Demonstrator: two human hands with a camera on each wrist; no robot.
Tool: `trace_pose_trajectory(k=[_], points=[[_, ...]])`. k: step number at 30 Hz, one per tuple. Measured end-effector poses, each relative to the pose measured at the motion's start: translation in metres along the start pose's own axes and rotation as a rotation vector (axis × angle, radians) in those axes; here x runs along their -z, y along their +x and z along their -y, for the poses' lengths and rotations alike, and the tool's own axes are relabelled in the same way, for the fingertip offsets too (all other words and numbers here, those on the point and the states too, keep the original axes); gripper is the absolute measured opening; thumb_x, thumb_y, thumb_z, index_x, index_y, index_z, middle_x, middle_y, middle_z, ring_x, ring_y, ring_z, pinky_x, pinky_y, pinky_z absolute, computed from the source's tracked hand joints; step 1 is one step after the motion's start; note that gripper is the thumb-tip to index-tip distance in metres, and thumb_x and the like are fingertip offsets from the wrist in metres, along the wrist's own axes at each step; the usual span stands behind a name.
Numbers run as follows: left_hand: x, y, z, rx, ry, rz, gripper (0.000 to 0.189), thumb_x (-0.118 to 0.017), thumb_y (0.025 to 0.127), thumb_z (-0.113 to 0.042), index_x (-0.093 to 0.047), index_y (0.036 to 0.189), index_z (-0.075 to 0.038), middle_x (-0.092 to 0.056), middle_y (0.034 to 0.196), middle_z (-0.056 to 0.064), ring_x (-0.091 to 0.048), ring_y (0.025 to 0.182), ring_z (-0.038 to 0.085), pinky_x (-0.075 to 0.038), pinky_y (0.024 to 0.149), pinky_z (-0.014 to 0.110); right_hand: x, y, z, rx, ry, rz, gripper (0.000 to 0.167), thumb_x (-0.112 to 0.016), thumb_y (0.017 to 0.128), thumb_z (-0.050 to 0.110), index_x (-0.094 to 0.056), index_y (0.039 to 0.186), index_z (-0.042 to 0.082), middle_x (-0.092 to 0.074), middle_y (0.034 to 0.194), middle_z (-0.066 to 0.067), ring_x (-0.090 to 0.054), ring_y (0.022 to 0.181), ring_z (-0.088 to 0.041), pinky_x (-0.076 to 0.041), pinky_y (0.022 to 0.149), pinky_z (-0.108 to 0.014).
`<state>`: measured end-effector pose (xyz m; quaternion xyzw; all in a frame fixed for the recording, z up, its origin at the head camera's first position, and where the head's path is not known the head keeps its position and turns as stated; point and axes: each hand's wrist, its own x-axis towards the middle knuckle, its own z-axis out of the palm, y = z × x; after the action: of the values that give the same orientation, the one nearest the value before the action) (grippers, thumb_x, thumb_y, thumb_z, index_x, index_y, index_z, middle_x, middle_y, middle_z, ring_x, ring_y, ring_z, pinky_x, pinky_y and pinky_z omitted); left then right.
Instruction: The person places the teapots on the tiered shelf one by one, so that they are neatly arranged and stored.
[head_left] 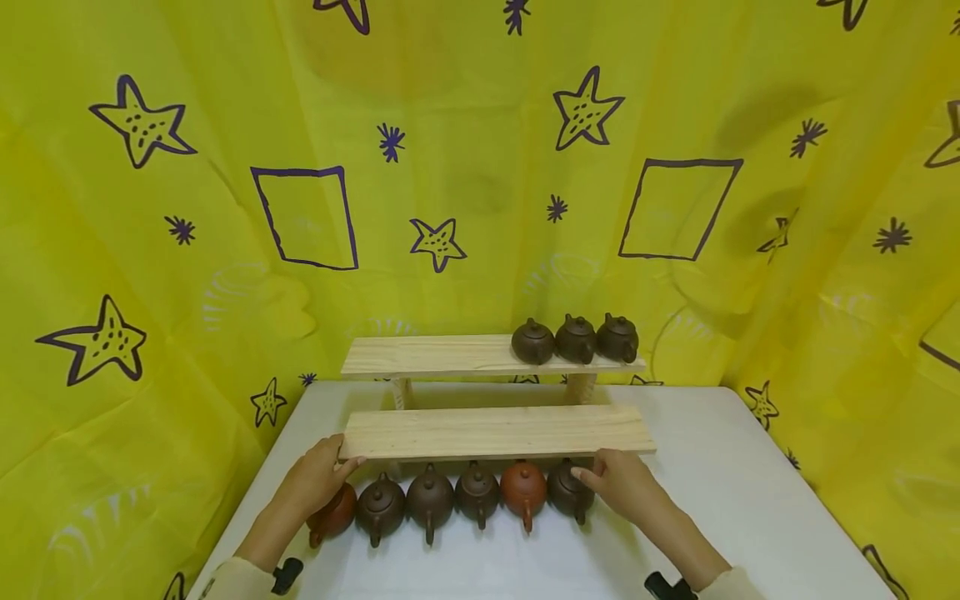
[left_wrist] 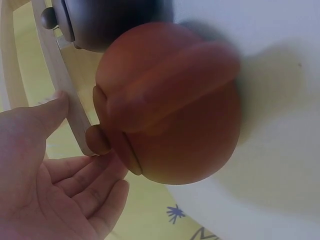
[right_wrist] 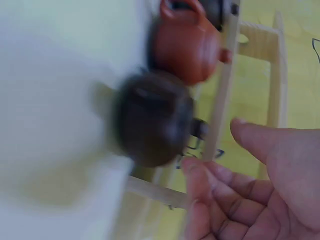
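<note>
My left hand [head_left: 321,473] is at the left end of the lower wooden shelf [head_left: 495,432]. In the left wrist view its thumb presses the board's edge and its fingers curl around the corner, beside a reddish-brown teapot [left_wrist: 175,105]. My right hand [head_left: 622,483] is by the shelf's front edge near the right end. The right wrist view shows its thumb apart from the board and fingers loosely bent, close to a blurred dark brown teapot [right_wrist: 155,117]. Between the hands stand more teapots, dark ones [head_left: 430,497] and a reddish one [head_left: 523,487], in a row before the shelf.
The upper wooden shelf [head_left: 427,354] bears three dark teapots [head_left: 576,337] toward its right end. Wooden supports [head_left: 581,388] stand beneath it. A white table [head_left: 705,467] carries everything, with yellow patterned cloth [head_left: 480,167] hanging behind and at both sides.
</note>
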<state>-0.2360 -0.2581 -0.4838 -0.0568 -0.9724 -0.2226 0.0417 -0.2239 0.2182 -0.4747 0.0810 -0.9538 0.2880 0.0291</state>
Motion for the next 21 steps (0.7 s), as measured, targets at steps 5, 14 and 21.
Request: trace_pose_trajectory(k=[5,14,21], points=[[-0.002,-0.002,0.001,-0.003,-0.001,-0.008,0.051,-0.07,0.103,-0.028,-0.056,0.131,0.013,-0.068,0.115,0.027,-0.068,0.106,0.041,-0.055,0.091,0.058,-0.024,-0.023,-0.011,-0.1,-0.028,0.025,0.048,-0.084,0.088,0.046,-0.055,0.076,0.01,-0.054,0.068,-0.001,-0.046,0.058,-0.016,-0.039,0.052,-0.03],[-0.003,-0.001,0.001,-0.019,-0.015,-0.011,0.053,-0.069,0.104,-0.027,-0.055,0.135,0.014,-0.067,0.121,0.031,-0.067,0.113,0.046,-0.054,0.095,0.06,-0.035,-0.031,-0.011,-0.063,-0.066,0.021,0.032,-0.086,0.087,0.028,-0.064,0.081,0.006,-0.066,0.071,-0.004,-0.059,0.063,-0.018,-0.051,0.058,-0.038],[-0.004,-0.001,0.0,-0.014,-0.011,-0.011,0.054,-0.069,0.104,-0.027,-0.054,0.136,0.014,-0.067,0.124,0.031,-0.067,0.116,0.046,-0.053,0.097,0.061,-0.038,-0.033,-0.013,-0.06,-0.059,0.021,0.029,-0.084,0.089,0.02,-0.059,0.081,0.008,-0.058,0.066,-0.001,-0.053,0.059,-0.017,-0.043,0.053,-0.033]])
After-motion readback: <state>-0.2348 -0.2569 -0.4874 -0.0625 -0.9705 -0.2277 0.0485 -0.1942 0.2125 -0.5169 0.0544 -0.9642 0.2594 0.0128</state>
